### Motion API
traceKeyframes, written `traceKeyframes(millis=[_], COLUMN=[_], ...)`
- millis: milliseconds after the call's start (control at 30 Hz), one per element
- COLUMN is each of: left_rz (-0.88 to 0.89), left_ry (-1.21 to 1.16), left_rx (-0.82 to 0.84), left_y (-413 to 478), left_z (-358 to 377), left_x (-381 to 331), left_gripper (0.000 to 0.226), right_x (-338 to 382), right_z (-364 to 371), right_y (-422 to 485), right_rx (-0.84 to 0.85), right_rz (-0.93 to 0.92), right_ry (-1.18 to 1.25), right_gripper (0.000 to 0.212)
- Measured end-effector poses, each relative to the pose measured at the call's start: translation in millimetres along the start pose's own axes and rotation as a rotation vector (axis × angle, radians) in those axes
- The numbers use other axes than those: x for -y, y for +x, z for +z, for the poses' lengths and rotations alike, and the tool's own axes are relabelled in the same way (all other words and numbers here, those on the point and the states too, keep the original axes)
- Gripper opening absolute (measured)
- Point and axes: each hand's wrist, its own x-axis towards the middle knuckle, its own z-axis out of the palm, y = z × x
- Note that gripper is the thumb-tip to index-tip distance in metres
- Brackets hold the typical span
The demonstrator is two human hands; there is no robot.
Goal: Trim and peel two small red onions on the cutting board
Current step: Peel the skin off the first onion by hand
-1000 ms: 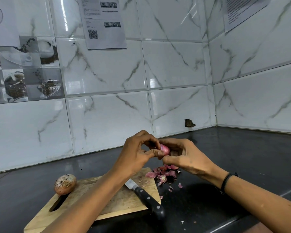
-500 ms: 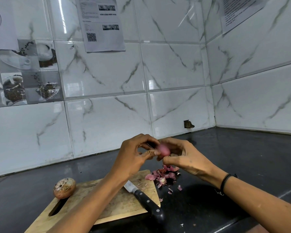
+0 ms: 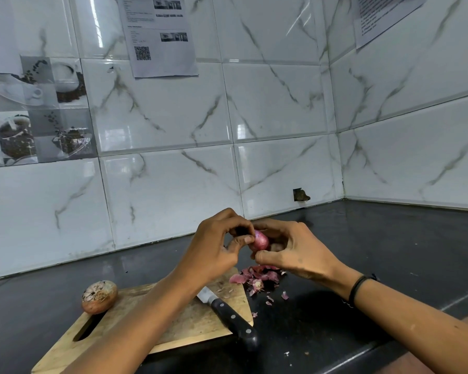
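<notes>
Both hands stayed raised above the cutting board's (image 3: 189,322) 1 o'clock corner, the right hand (image 3: 297,255) curled round the small onion (image 3: 261,240), the left hand (image 3: 216,247) pinching its skin. More glossy pink showed than before, so it seemed nearly peeled. The second onion (image 3: 99,296) sat unpeeled at 10 o'clock.

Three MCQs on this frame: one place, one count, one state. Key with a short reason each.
1. Where is the black-handled knife? A in a sink; B on the wooden cutting board; C hanging on the wall.
2. How many onions are visible? A one; B two; C four.
3. What state is the brown papery-skinned onion at the board's far-left corner in? A sliced; B fully peeled; C unpeeled.
Key: 1 B, blade on the board, handle past its near-right edge. 2 B, the brown one plus a small pink-red onion gripped by left hand and right hand. 3 C, dry skin covers it.
</notes>
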Motion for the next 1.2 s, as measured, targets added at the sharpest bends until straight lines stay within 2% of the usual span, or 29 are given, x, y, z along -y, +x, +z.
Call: traceKeyframes(millis=[200, 333, 433, 567, 733, 900, 1000, 1200], left_rz=[0.039, 0.056, 0.024, -0.035, -0.112, -0.109, -0.108, -0.058], left_ry=[0.119, 0.148, 0.067, -0.041, -0.162, -0.077, -0.02, 0.114], left_rx=[0.054, 0.029, 0.041, 0.068, 0.032, 0.004, -0.011, -0.033], left_y=[0, 0, -2, -5, -3, -3, -3, -2], left_z=[4, 8, 9, 7, 2, 0, -2, -7], left_x=[-2, -2, -1, 3, -3, 2, 3, 5], left_gripper=[0.021, 0.024, 0.029, 0.025, 0.006, 0.023, 0.027, 0.02], right_x=[3, 5, 3, 0, -3, -2, -5, -8], right_z=[0, 1, 1, -1, 0, -1, 1, -1], right_y=[-1, 1, 3, 4, 6, 4, 4, 5], right_rx=[0.007, -0.019, -0.066, -0.104, -0.079, -0.106, -0.107, -0.04], right_rz=[-0.023, -0.013, -0.008, 0.018, 0.0, -0.054, -0.083, -0.138], right_ry=[-0.039, 0.015, 0.065, 0.144, 0.118, -0.011, -0.108, -0.248], right_gripper=[0.031, 0.039, 0.04, 0.047, 0.042, 0.035, 0.038, 0.046])
